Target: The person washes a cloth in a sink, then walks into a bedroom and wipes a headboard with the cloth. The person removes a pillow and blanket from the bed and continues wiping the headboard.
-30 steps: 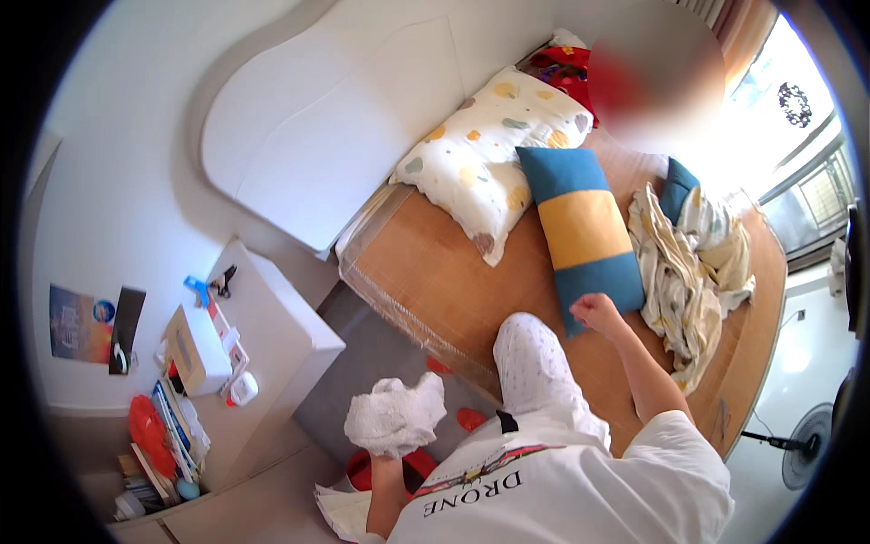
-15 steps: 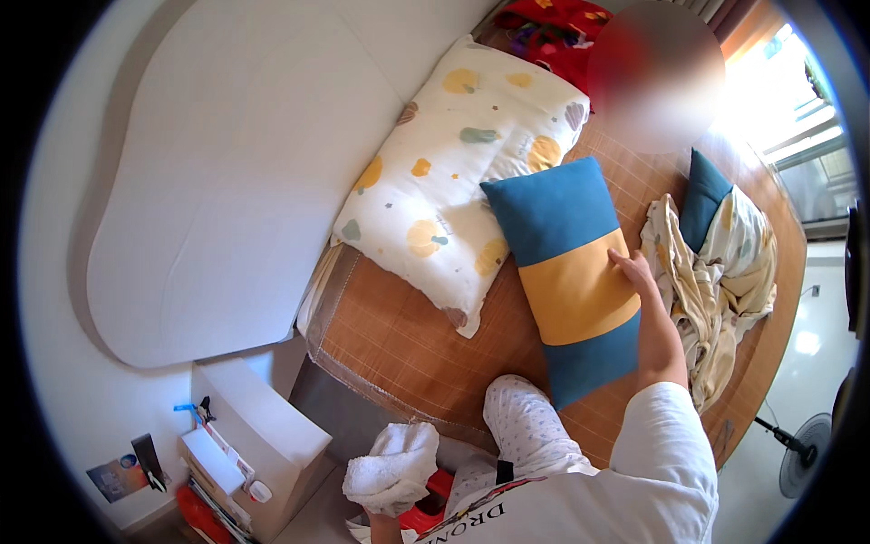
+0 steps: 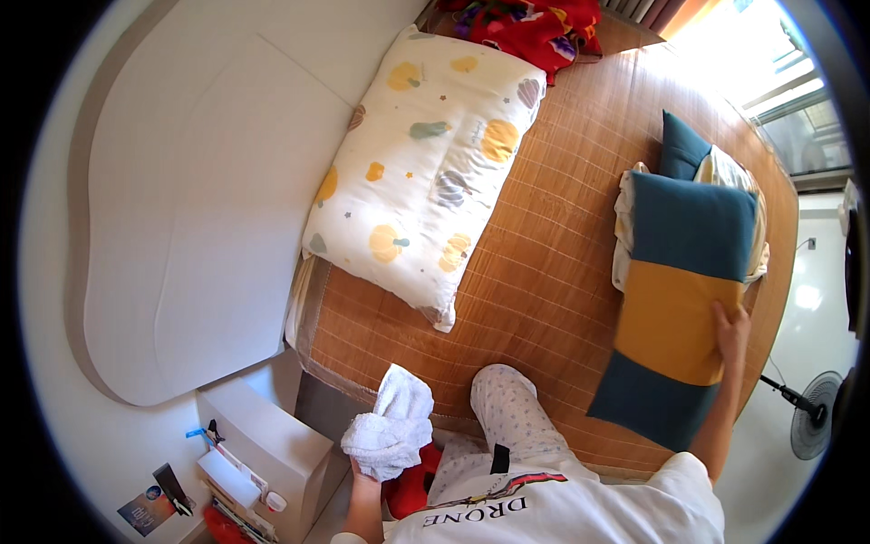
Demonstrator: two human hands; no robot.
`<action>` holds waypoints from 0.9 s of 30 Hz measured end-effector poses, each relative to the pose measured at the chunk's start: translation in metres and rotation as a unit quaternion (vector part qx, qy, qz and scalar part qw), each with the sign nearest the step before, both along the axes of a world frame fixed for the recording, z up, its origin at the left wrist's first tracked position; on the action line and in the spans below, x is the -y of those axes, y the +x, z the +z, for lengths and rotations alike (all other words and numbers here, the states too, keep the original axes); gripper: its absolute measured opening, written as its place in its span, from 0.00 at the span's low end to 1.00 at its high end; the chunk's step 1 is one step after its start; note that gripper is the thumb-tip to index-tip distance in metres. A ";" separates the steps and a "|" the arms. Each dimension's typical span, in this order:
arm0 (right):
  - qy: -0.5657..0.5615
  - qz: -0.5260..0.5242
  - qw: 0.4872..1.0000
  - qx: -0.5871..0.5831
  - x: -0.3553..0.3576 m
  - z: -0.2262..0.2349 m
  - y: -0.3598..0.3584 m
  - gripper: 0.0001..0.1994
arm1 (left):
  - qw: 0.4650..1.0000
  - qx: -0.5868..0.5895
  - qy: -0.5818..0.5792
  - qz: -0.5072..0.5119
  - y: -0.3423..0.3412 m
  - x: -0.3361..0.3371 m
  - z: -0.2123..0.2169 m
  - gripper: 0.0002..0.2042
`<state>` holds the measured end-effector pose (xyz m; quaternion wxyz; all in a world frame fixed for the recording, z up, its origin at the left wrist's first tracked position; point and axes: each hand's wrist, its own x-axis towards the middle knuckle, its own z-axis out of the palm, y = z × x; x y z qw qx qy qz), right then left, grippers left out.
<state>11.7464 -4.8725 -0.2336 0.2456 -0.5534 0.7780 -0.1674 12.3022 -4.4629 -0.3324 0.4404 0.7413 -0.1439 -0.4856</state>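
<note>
My right hand (image 3: 732, 328) grips the right edge of a cushion (image 3: 680, 308) with blue ends and a mustard-yellow middle, its thumb on the yellow part. The cushion is tilted over the right side of the bed and partly covers a crumpled cream patterned cloth (image 3: 625, 227) and a second blue cushion (image 3: 681, 145). My left hand (image 3: 362, 473) is low in front of me, holding a bunched white towel (image 3: 390, 426) that hides its fingers. One of my knees (image 3: 506, 390) rests on the bed's front edge.
A white pillow with a pumpkin print (image 3: 421, 172) lies on the bamboo mat (image 3: 544, 227), beside the padded headboard (image 3: 208, 181). A red patterned blanket (image 3: 544, 36) lies at the far end. At the lower left stands a bedside cabinet (image 3: 272, 426); a fan (image 3: 816, 412) stands at the right.
My right hand has carried the blue-and-yellow cushion rightward, away from the pumpkin-print pillow and over the crumpled cloth. The towel stays in my left hand. My view has shifted.
</note>
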 end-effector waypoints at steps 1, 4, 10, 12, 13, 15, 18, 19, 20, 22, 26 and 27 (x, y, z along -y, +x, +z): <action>0.011 -0.019 0.976 -0.216 -0.001 0.005 -0.022 0.16 | 1.000 0.000 0.000 -0.001 -0.001 -0.003 0.000 0.18; -0.090 0.000 0.894 -0.440 0.011 -0.020 -0.019 0.14 | 1.000 0.008 0.011 -0.014 0.000 -0.011 -0.005 0.20; -0.024 0.182 0.980 0.079 0.030 -0.163 0.252 0.06 | 0.999 0.013 0.042 0.011 0.001 -0.034 0.002 0.21; -0.003 0.303 0.944 0.129 0.026 -0.179 0.362 0.08 | 0.998 0.016 0.056 0.027 0.000 -0.050 0.008 0.21; 0.036 0.309 0.936 0.165 0.018 -0.200 0.405 0.07 | 0.997 0.016 0.065 0.039 -0.002 -0.060 0.012 0.21; -0.028 0.380 0.914 0.142 0.004 -0.195 0.482 0.08 | 0.994 0.013 0.086 0.069 -0.008 -0.087 0.018 0.21; -0.090 0.397 0.907 0.109 -0.005 -0.204 0.551 0.09 | 0.988 0.000 0.109 0.107 -0.015 -0.117 0.021 0.22; -0.099 0.393 0.910 0.093 -0.004 -0.209 0.564 0.09 | 0.986 -0.005 0.116 0.116 -0.018 -0.127 0.021 0.22; -0.109 0.387 0.912 0.076 -0.002 -0.218 0.574 0.09 | 0.985 -0.013 0.123 0.124 -0.018 -0.136 0.020 0.22; -0.098 0.394 0.913 0.036 -0.001 -0.228 0.587 0.06 | 0.980 -0.027 0.136 0.144 -0.025 -0.157 0.019 0.22; -0.173 0.370 0.913 0.002 -0.037 -0.227 0.599 0.05 | 0.968 -0.056 0.163 0.181 -0.032 -0.206 0.017 0.23; -0.191 0.383 0.904 -0.015 -0.068 -0.223 0.607 0.04 | 0.962 -0.063 0.173 0.202 -0.037 -0.221 0.021 0.23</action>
